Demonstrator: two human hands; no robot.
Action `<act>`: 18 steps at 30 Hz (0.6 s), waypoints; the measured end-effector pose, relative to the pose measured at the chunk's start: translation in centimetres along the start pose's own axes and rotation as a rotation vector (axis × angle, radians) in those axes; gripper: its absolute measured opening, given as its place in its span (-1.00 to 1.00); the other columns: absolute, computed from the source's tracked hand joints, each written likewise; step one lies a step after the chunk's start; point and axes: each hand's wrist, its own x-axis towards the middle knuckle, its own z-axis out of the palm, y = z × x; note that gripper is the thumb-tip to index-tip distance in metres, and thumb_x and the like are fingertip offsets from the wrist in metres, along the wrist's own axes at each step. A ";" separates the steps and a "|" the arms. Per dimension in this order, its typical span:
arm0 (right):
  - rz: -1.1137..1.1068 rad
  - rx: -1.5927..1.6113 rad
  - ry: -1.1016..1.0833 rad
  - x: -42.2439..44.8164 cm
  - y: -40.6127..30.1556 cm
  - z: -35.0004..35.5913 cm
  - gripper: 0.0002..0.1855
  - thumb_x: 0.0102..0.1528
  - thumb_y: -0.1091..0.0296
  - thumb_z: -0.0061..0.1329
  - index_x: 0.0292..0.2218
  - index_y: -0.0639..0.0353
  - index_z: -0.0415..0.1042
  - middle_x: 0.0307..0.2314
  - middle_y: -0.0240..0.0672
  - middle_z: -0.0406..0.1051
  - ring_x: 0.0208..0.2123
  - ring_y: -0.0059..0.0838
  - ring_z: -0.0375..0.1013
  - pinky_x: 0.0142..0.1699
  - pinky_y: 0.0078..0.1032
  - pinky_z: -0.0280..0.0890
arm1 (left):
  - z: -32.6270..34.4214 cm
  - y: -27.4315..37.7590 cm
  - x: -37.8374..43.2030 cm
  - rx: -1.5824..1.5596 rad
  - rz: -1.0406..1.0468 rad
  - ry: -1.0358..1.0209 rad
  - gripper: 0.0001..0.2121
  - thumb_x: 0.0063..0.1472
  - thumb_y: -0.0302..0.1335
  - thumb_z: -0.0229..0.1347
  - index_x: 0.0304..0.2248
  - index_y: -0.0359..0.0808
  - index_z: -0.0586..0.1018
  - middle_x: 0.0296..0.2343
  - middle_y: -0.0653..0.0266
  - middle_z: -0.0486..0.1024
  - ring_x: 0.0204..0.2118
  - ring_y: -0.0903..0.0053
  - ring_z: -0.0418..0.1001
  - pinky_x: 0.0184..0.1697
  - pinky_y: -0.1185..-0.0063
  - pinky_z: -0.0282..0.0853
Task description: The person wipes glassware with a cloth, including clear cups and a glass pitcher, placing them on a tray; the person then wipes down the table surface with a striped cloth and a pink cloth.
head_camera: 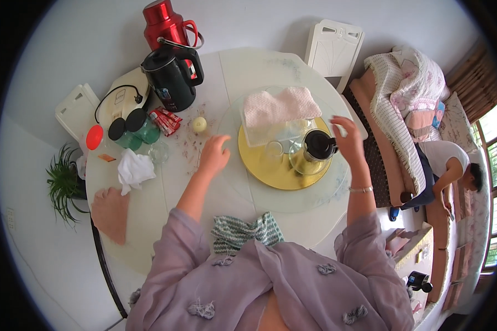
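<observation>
My left hand (pixel 215 152) is raised over the round table (pixel 190 186), fingers apart and holding nothing. On the right, my right hand (pixel 348 136) hovers beside the handle of a glass teapot with a black lid (pixel 318 145); whether the fingertips touch it, I cannot tell. The teapot stands on a round gold board (pixel 269 180) on a clear glass turntable (pixel 232 194). Behind it on the board is a clear plastic tray (pixel 256 138) with a pink cloth (pixel 279 106) draped over it. A green and white striped cloth (pixel 246 231) lies at the table's near edge.
At left are a black electric kettle (pixel 172 82), a red thermos (pixel 163 27), green jars with black lids (pixel 138 128), red packets (pixel 165 121), a white tissue (pixel 136 169) and a pinkish cloth (pixel 111 213). A round yellowish object (pixel 199 124) lies nearby. Another person (pixel 447 165) sits at far right.
</observation>
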 end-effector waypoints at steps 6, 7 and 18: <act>0.701 -0.164 -0.215 -11.9 10.0 -1.4 -0.70 0.01 0.24 -0.14 -0.33 0.33 0.37 -0.50 -0.17 0.42 -0.48 -0.32 0.42 -0.37 -0.49 0.29 | 0.0 -0.2 -9.0 -0.291 -0.753 -0.267 -0.77 0.10 -0.37 -0.03 -0.33 -0.31 0.23 -0.57 0.16 0.35 -0.59 0.52 0.41 -0.59 0.56 0.36; 0.778 -0.239 -0.343 -14.5 11.9 -0.7 -0.64 0.02 0.18 -0.15 -0.29 0.35 0.34 -0.53 -0.19 0.42 -0.53 -0.38 0.43 -0.44 -0.50 0.30 | 0.6 -0.3 -9.6 -0.462 -0.883 -0.357 -0.74 0.13 -0.31 -0.08 -0.31 -0.32 0.21 -0.56 0.15 0.37 -0.62 0.51 0.41 -0.63 0.56 0.36; 1.318 0.819 -0.194 -17.3 5.7 2.8 -0.65 0.12 0.17 -0.31 -0.24 0.34 0.11 -0.55 -0.20 0.32 -0.65 -0.36 0.38 -0.59 -0.47 0.36 | 6.3 3.0 -10.5 -1.130 -1.036 -0.160 -0.72 0.22 -0.28 -0.29 -0.45 -0.36 0.18 -0.55 -0.02 0.42 -0.60 0.30 0.43 -0.55 0.45 0.42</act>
